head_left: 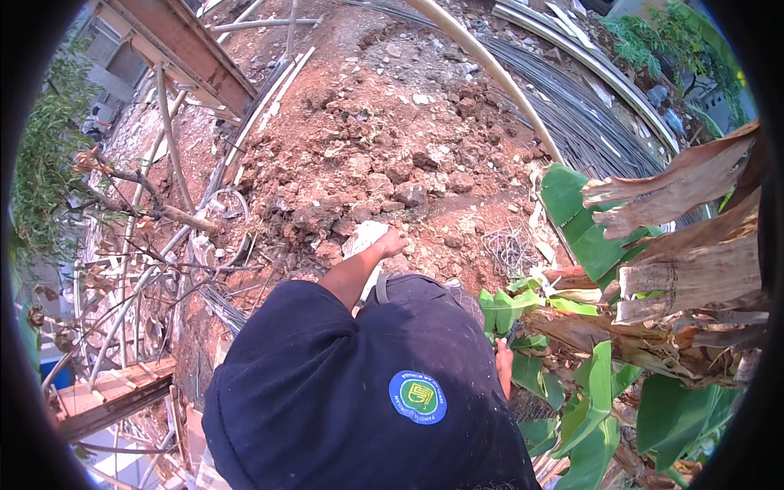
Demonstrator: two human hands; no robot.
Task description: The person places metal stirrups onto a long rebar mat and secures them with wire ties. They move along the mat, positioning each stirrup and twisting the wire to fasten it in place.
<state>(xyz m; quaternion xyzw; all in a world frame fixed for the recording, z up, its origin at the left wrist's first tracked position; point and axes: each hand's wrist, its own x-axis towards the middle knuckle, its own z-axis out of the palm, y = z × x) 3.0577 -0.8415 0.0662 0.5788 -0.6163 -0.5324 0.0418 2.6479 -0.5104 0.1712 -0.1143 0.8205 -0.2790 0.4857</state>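
My left arm reaches forward across the front of my dark trousers. At its end my left hand [392, 242] has its fingers curled, and what they hold, if anything, does not show. Right beside it is a pale, whitish thing [365, 236] that looks like cloth or sacking; the forearm covers part of it. Low at my right side, my right hand [504, 359] is partly hidden by my dark shirt [343, 400]. It is close to the green leaves [508, 306] of a banana plant, and its fingers are not clear.
Broken reddish soil and stones [392, 167] lie ahead. A curved pole [498, 73] crosses toward a bundle of long dark rods [572, 122]. Dry banana stalks [694, 278] crowd the right. Bare branches [155, 204], a rusty beam [184, 49] and a plank [114, 396] are on the left.
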